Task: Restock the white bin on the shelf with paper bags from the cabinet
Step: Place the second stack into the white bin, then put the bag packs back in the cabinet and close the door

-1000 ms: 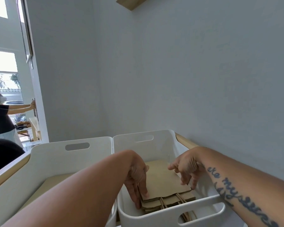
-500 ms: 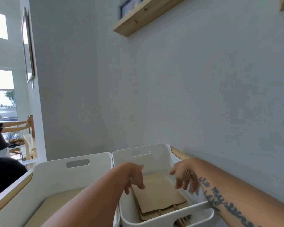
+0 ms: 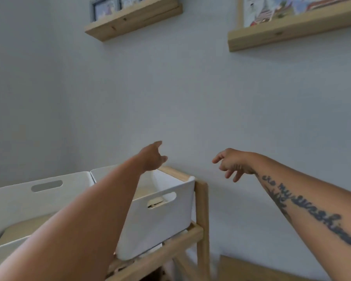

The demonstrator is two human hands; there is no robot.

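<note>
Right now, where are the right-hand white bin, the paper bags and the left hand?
White bin (image 3: 162,218): head view, front wall below the handle slot.
Paper bags (image 3: 155,203): head view, edge seen through the slot.
Left hand (image 3: 152,158): head view, back of hand.

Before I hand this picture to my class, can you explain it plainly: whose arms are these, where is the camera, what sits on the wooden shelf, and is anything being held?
There is no machine here. A person wears a wide-angle camera on the head, so you see that person's own two bare arms reaching forward. The left hand hangs over the right-hand white bin; the right hand, on the tattooed forearm, is out in front of the wall, off to the side of the bin. Both hands are open and hold nothing. Two white bins stand side by side on a wooden shelf; the second bin is on the left. Through the right bin's handle slot a bit of brown paper shows, probably the paper bags. High on the wall are two picture ledges.
</note>
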